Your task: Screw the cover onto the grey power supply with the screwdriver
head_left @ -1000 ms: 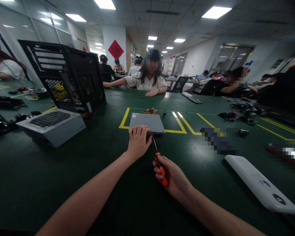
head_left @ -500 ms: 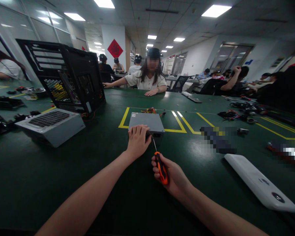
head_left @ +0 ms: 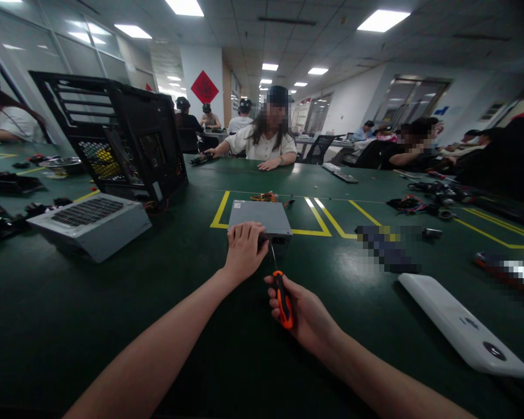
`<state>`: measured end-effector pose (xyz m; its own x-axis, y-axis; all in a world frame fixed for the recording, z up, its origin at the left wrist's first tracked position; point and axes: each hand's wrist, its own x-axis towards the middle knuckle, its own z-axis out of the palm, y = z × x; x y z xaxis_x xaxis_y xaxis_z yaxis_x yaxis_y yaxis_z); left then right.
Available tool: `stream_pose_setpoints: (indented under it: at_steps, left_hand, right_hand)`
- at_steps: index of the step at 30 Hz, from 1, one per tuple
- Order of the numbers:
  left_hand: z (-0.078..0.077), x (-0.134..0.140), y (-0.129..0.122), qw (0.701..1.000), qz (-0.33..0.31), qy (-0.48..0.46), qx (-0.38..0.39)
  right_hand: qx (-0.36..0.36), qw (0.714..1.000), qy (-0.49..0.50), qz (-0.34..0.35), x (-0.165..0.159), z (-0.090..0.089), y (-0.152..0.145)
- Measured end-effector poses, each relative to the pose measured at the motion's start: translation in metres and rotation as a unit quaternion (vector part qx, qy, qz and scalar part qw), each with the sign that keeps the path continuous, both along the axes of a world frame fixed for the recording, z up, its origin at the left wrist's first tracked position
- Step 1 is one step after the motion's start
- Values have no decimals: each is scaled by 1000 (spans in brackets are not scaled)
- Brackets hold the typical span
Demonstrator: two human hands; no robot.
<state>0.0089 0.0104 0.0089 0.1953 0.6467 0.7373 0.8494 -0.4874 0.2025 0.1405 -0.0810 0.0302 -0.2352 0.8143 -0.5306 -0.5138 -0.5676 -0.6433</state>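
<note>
A grey computer power supply (head_left: 262, 214) sits on the green table in front of me, its bundle of coloured cables (head_left: 264, 196) at the far side. My left hand (head_left: 245, 247) grips its near left edge, fingers over the top and thumb at the near face. In my right hand (head_left: 297, 305) is a screwdriver (head_left: 283, 302) with an orange and black handle, fingers wrapped around it. Its thin shaft points up to the near face of the power supply, beside my left thumb. Whether the tip touches a screw, I cannot tell.
At the left stand a black computer case (head_left: 126, 137) and a second grey power supply (head_left: 91, 224). A white device (head_left: 458, 323) lies at the right, near a blurred dark object (head_left: 386, 249). Cables (head_left: 436, 195) lie farther back. A person (head_left: 262, 137) sits across the table.
The screwdriver handle and my right hand have shifted slightly left; my left hand stays on the power supply. Across the table, the person's hand has moved right with a dark object at it.
</note>
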Motion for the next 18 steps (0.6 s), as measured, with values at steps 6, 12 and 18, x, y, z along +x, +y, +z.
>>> stream_pose_setpoints:
  at_steps: [6,12,18]
  left_hand:
    - [0,0,0,1000,4,-1,1]
    - [1,0,0,1000,-2,-1,4]
    - [0,0,0,1000,7,3,5]
  right_hand:
    - [33,998,-42,-30,0,0,-1]
    - [-1,1000,9,4,2,-2,0]
    - [32,999,3,-21,0,-2,-1]
